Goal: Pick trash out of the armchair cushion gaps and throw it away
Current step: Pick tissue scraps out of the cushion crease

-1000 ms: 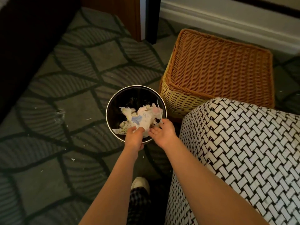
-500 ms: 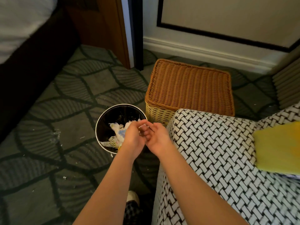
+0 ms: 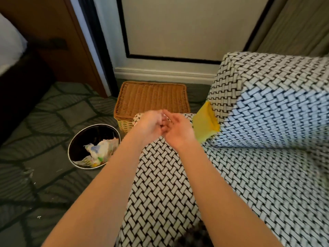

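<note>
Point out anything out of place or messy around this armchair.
A yellow item sits wedged in a gap of the armchair, one corner poking out. Small white scraps lie scattered on the carpet near the bin, as if spilled. Nothing else stands out.

**Desk:** What stays unreadable at centre frame?

**Photographer:** The left hand (image 3: 149, 126) and right hand (image 3: 178, 133) meet in motion blur with their fingers overlapping. Whether they pinch anything cannot be told.

**Desk:** Elsewhere?

**Photographer:** At nine o'clock, the left forearm (image 3: 106, 175) hides the three-o'clock rim of the round black metal bin (image 3: 80, 141). The black-and-white woven-pattern armchair (image 3: 160, 184) runs off the frame from three to six o'clock, and its backrest covers part of the square yellow cushion (image 3: 204, 125).
</note>
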The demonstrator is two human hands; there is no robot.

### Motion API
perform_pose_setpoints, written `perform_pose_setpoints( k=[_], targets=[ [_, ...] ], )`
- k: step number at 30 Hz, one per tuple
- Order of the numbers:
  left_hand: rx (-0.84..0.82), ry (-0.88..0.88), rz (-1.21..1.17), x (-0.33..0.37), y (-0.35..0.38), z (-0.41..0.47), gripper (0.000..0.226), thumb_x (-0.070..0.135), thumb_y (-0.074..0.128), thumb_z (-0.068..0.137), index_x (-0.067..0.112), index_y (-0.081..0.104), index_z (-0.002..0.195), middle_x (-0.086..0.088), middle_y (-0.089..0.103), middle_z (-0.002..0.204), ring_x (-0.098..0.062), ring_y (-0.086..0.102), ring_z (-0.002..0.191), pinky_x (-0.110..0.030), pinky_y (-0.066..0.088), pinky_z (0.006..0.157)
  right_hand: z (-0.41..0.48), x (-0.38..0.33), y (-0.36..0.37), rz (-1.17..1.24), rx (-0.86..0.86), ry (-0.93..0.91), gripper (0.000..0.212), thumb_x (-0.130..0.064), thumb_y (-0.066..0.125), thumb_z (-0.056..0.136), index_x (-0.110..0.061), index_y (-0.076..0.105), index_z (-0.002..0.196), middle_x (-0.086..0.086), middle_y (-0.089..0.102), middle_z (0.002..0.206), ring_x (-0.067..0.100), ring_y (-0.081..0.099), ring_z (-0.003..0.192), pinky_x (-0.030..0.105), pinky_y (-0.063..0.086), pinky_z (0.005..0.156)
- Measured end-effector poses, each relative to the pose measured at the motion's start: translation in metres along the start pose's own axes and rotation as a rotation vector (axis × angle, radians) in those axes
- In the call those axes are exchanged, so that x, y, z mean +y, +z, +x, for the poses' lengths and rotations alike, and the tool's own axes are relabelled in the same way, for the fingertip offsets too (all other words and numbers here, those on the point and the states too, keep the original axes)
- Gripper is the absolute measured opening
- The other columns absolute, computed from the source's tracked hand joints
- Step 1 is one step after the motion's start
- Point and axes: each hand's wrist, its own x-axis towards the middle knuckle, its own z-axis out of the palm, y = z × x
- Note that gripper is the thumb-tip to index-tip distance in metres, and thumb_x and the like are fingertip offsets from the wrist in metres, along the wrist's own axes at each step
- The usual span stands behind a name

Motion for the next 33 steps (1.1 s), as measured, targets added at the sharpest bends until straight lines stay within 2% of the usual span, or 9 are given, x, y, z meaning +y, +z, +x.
perform_pose_setpoints(
  k=[5, 8, 10, 13, 16, 20, 26, 30, 33],
  targets=[
    [-0.039, 0.071, 0.24, 0.009, 0.069, -0.007, 0.036, -0.022, 0.024, 0.082, 0.005, 0.046, 0.071, -0.008, 0.046, 0.071, -0.015, 0.043, 0.061, -0.023, 0.033, 0.057, -0.035, -0.057, -0.023, -0.225, 0.073, -0.279, 0.03, -0.016, 0.034, 0.098, -0.004, 0.056, 0.115, 0.007, 0.063, 0.091, 0.019, 0.059, 0.086, 0.033, 0.049, 0.085],
    [-0.043, 0.04, 0.269, 0.005, 0.094, -0.003, 0.037, -0.019, 0.032, 0.088, 0.007, 0.039, 0.063, -0.006, 0.038, 0.071, -0.013, 0.042, 0.066, -0.024, 0.041, 0.061, -0.049, -0.074, -0.05, -0.753, 0.383, -0.564, 0.026, -0.013, 0.039, 0.095, -0.008, 0.063, 0.104, 0.0, 0.061, 0.072, 0.013, 0.055, 0.063, 0.028, 0.048, 0.064],
    [-0.028, 0.013, 0.255, 0.002, 0.1, 0.004, 0.034, -0.018, 0.037, 0.089, 0.006, 0.04, 0.064, -0.006, 0.04, 0.078, -0.013, 0.048, 0.073, -0.026, 0.048, 0.069, -0.053, -0.073, -0.067, -1.159, 0.466, -0.725, 0.028, -0.013, 0.038, 0.095, -0.013, 0.062, 0.107, -0.002, 0.059, 0.069, 0.014, 0.048, 0.056, 0.029, 0.041, 0.055],
    [0.045, 0.04, 0.203, -0.002, 0.113, 0.009, 0.021, -0.011, 0.042, 0.092, -0.006, 0.056, 0.106, -0.012, 0.053, 0.115, -0.02, 0.057, 0.103, -0.029, 0.048, 0.092, -0.054, -0.072, -0.09, -1.504, 0.436, -0.63, 0.032, -0.017, 0.037, 0.096, -0.021, 0.053, 0.124, 0.002, 0.061, 0.081, 0.017, 0.051, 0.066, 0.025, 0.039, 0.055],
    [0.029, 0.1, 0.167, -0.004, 0.121, 0.009, 0.038, -0.008, 0.042, 0.093, -0.004, 0.046, 0.13, -0.019, 0.046, 0.134, -0.027, 0.052, 0.119, -0.026, 0.044, 0.098, -0.052, -0.071, -0.1, -1.62, 0.339, -0.507, 0.038, -0.012, 0.038, 0.094, -0.018, 0.046, 0.131, 0.007, 0.06, 0.09, 0.02, 0.051, 0.077, 0.032, 0.045, 0.069],
    [0.03, 0.232, 0.538, -0.017, 0.124, 0.014, 0.032, -0.006, 0.053, 0.088, -0.001, 0.059, 0.119, -0.015, 0.054, 0.127, -0.026, 0.058, 0.107, -0.021, 0.05, 0.081, -0.056, -0.069, -0.097, -1.676, 0.248, -0.641, 0.028, -0.009, 0.042, 0.092, -0.011, 0.057, 0.116, 0.011, 0.065, 0.102, 0.025, 0.058, 0.089, 0.032, 0.046, 0.077],
    [0.138, 0.401, 1.091, -0.024, 0.118, 0.021, 0.023, 0.003, 0.062, 0.083, 0.008, 0.071, 0.104, -0.007, 0.064, 0.109, -0.017, 0.054, 0.096, -0.019, 0.036, 0.073, -0.054, -0.071, -0.099, -1.774, 0.268, -0.648, 0.023, -0.011, 0.042, 0.094, -0.009, 0.062, 0.105, 0.01, 0.065, 0.096, 0.023, 0.056, 0.079, 0.031, 0.047, 0.069],
    [0.175, 0.433, 1.24, -0.021, 0.122, 0.023, 0.023, 0.004, 0.061, 0.086, 0.008, 0.07, 0.106, -0.009, 0.062, 0.119, -0.026, 0.052, 0.117, -0.03, 0.041, 0.094, -0.055, -0.072, -0.101, -1.748, 0.305, -0.658, 0.023, -0.014, 0.042, 0.094, -0.008, 0.063, 0.103, 0.011, 0.065, 0.095, 0.026, 0.06, 0.084, 0.031, 0.047, 0.069],
    [0.138, 0.416, 1.318, -0.023, 0.125, 0.026, 0.023, 0.002, 0.055, 0.088, 0.006, 0.07, 0.104, -0.012, 0.063, 0.113, -0.03, 0.056, 0.111, -0.032, 0.044, 0.092, -0.056, -0.073, -0.101, -1.734, 0.329, -0.652, 0.023, -0.013, 0.042, 0.094, -0.007, 0.063, 0.103, 0.01, 0.065, 0.095, 0.025, 0.059, 0.085, 0.03, 0.045, 0.069]
  ],
)
